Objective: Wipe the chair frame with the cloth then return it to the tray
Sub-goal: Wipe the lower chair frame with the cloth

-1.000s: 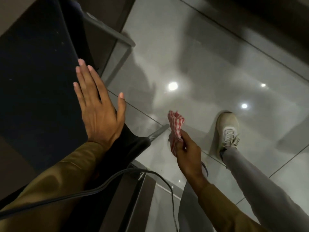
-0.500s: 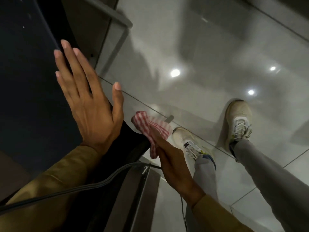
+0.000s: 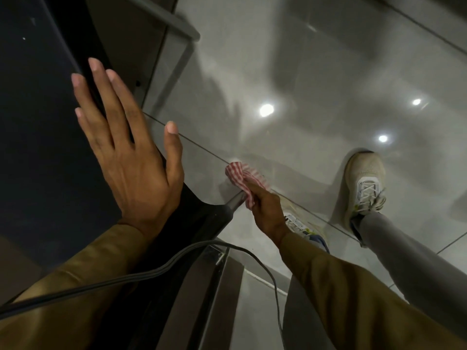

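Lowered onto the chair frame, right hand clutches bunched red-checked cloth; left hand splayed flat

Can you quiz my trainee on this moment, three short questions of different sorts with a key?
1. True or false: the left hand lies flat and open on the dark chair seat.
2. Multiple choice: the red checked cloth is A) lying on the floor, B) held by the right hand against the metal chair frame, C) draped over the white shoe.
3. Fill in: the grey cable crosses over the left ____.

Key: 1 true; 2 B; 3 sleeve.
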Available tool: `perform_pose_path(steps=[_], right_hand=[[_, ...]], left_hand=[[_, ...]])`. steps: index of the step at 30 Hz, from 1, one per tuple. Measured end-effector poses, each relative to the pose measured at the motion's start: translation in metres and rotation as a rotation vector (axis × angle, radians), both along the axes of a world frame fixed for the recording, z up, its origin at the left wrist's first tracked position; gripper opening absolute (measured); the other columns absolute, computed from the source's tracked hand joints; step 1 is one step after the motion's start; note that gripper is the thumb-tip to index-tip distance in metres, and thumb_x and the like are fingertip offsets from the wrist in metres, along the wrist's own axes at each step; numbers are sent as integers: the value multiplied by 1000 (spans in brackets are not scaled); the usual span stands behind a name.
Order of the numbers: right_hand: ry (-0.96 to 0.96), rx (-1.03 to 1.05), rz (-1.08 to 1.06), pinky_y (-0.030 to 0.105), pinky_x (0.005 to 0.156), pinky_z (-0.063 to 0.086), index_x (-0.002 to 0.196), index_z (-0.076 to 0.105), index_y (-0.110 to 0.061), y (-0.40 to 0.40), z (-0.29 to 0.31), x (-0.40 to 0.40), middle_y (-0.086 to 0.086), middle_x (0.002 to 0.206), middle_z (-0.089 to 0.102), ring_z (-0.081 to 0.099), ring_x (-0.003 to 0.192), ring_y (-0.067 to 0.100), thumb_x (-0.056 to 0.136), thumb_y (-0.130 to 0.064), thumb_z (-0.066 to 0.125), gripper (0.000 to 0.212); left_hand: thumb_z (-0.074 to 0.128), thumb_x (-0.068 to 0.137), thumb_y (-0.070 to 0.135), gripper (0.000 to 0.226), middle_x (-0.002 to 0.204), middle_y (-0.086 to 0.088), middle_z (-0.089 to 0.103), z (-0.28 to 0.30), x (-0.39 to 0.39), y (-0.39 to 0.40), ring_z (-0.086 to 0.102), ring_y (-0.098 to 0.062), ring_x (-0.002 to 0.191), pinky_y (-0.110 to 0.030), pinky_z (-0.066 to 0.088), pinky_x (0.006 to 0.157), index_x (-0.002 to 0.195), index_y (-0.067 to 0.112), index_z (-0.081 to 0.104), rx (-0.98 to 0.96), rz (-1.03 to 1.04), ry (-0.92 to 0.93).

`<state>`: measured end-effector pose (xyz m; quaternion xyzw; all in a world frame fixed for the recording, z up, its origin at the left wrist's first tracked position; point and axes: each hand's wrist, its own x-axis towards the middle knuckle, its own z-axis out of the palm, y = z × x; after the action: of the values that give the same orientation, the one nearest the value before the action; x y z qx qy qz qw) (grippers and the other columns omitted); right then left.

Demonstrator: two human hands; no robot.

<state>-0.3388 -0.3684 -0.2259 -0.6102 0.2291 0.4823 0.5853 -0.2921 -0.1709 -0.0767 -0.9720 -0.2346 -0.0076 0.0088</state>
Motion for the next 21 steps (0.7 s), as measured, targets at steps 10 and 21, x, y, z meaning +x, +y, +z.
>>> perform_pose_path(steps=[10,21], right_hand=[[-469,18,143,12,83,52,122,73,-25,-6,80,-30,1,82,73,73,79,18,104,5,54,40],[9,-99,-67,28,99,59,130,65,2,1,-32,-15,15,126,73,66,125,29,103,-7,58,30]], left_hand=[[29,116,43,74,181,-26,16,3,-2,3,11,-50,169,-58,8,141,171,-5,17,-10,3,22],[24,117,45,75,180,-27,17,-3,-5,4,12,-51,168,-55,7,141,171,-6,17,-6,3,5]])
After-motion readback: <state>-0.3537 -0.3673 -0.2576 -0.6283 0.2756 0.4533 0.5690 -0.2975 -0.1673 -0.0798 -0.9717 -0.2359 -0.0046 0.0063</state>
